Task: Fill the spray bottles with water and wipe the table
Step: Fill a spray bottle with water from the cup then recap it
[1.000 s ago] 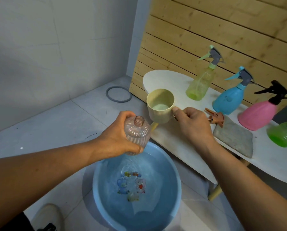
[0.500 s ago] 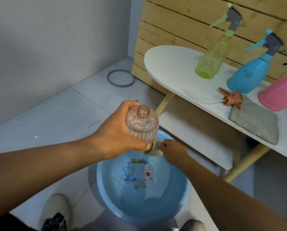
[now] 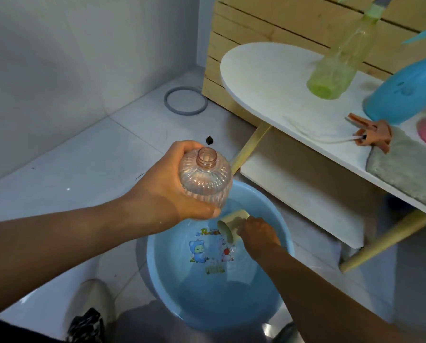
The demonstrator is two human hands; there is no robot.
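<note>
Your left hand [image 3: 167, 191] has its grip wrapped around the uncapped pink ribbed spray bottle [image 3: 205, 180], held upright above the far rim of the blue basin [image 3: 284, 233] on the floor. Your right hand [image 3: 257, 235] grips the yellow scoop cup [image 3: 229, 225], tipped on its side inside the basin. On the worktop [image 3: 263, 78], the detached orange spray head [image 3: 372, 132] lies near the front edge, touching the grey cloth [image 3: 409, 167].

Open pink bottle [image 3: 205, 180] above basin [image 3: 284, 233]

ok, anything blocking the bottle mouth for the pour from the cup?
Nothing visible. The left hand grips the ribbed bottle with its uncapped neck clear. Its sprayer head lies on the table. The right hand holds the cup in the basin.
</note>
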